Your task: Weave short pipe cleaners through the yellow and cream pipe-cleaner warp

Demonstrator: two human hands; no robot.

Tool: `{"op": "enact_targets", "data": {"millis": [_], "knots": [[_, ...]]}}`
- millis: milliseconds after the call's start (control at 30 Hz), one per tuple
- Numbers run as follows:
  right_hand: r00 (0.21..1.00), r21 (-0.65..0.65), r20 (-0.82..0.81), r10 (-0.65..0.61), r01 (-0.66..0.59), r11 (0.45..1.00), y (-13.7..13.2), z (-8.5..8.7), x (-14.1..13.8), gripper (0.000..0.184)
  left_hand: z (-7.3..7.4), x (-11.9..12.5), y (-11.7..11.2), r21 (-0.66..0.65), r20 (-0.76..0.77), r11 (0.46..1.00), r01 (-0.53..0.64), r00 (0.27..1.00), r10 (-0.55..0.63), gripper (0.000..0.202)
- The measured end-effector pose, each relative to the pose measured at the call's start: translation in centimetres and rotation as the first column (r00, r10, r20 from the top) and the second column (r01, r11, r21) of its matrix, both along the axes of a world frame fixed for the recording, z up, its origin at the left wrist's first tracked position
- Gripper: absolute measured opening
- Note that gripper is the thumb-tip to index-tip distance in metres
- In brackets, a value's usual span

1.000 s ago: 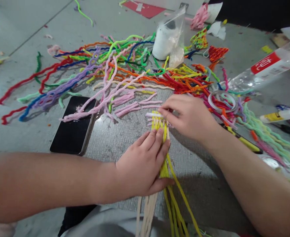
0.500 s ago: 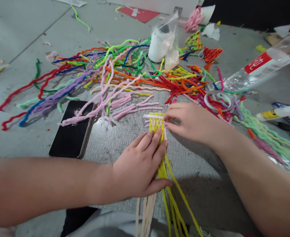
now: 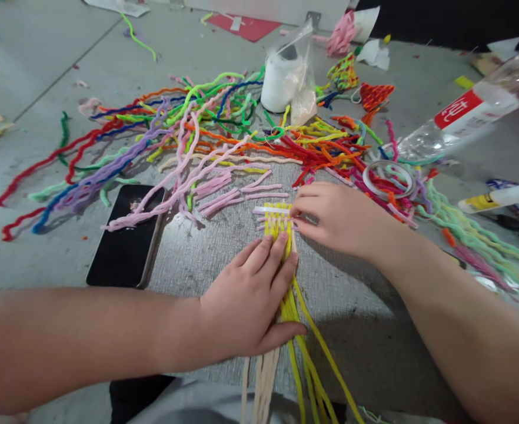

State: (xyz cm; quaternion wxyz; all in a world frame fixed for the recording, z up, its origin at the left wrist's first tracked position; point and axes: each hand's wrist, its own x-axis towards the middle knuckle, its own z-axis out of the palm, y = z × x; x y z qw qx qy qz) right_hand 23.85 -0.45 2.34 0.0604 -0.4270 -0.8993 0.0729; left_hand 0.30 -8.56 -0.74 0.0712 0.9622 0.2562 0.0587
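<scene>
A small woven piece [image 3: 278, 219] of yellow and cream yarn, crossed by short pink yarn strips and a white strip along its top, lies flat before me. My left hand [image 3: 250, 294] rests palm down over its lower part, fingers stretched out and pressing on the strands. From under that hand, long yellow strands [image 3: 319, 359] and cream strands [image 3: 266, 386] run toward my lap. At the weave's right edge, my right hand [image 3: 334, 221] pinches with thumb and fingertips. Exactly which strand sits in the pinch is hidden. Loose short pink yarn pieces [image 3: 219, 201] lie just beyond.
A phone [image 3: 122, 253] lies at left, partly under pink yarn. Behind the weave spreads a tangle of coloured yarn [image 3: 224, 109], with a white spool [image 3: 279, 85] and plastic bag. At right are a tape roll [image 3: 388, 179], a plastic bottle [image 3: 466, 115] and a glue tube [image 3: 502, 198].
Both hands keep nearly the same pose on the weave. The whole view has shifted slightly, with objects appearing a little farther left.
</scene>
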Motion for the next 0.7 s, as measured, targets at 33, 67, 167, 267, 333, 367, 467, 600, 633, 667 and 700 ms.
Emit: {"op": "enact_targets", "data": {"millis": [33,67,167,267,333,367,467,600,633,667,700], "knots": [[1.0,-0.011,-0.018,0.014,-0.014,1.0,0.05,-0.01,0.1,0.01,0.02,0.01,0.0,0.004,0.001,1.0,-0.002,1.0,0.002,0.096],[0.999,-0.021,-0.035,0.028,-0.028,0.999,0.08,-0.03,0.17,0.011,0.04,0.02,-0.01,0.008,0.005,1.0,-0.002,1.0,0.002,0.096],[0.997,-0.033,-0.061,0.036,-0.039,0.999,0.02,-0.17,0.12,0.013,0.03,0.03,0.0,0.009,0.015,1.0,-0.003,1.0,0.003,0.095],[0.998,-0.042,-0.063,0.025,-0.028,0.999,-0.2,-0.34,-0.14,0.014,0.03,0.02,0.04,0.002,0.012,1.0,0.0,1.0,0.0,0.095],[0.998,-0.044,-0.048,0.029,-0.032,0.999,-0.31,-0.38,-0.27,0.014,0.08,0.01,0.08,-0.005,0.001,1.0,0.0,1.0,0.0,0.096],[0.999,-0.042,-0.038,0.036,-0.037,0.998,-0.35,-0.38,-0.31,0.014,0.12,0.01,0.1,-0.009,-0.006,1.0,-0.001,1.0,0.001,0.096],[0.998,-0.036,-0.02,0.061,-0.062,0.997,-0.4,-0.38,-0.31,0.014,0.25,0.02,0.13,-0.018,-0.012,1.0,0.001,1.0,-0.001,0.095],[0.996,-0.029,-0.022,0.081,-0.082,0.996,-0.37,-0.53,-0.23,0.017,0.33,0.03,0.11,-0.032,-0.012,0.999,0.001,1.0,-0.001,0.094],[0.996,-0.027,-0.02,0.085,-0.085,0.996,-0.36,-0.58,-0.2,0.017,0.33,0.03,0.1,-0.034,-0.011,0.999,0.002,1.0,-0.002,0.094],[0.996,-0.024,-0.018,0.088,-0.089,0.996,-0.35,-0.61,-0.17,0.018,0.33,0.03,0.08,-0.034,-0.009,0.999,0.003,1.0,-0.003,0.095],[0.995,-0.024,-0.019,0.093,-0.093,0.995,-0.35,-0.63,-0.15,0.018,0.33,0.03,0.05,-0.032,-0.008,0.999,0.002,1.0,-0.002,0.095]]}}
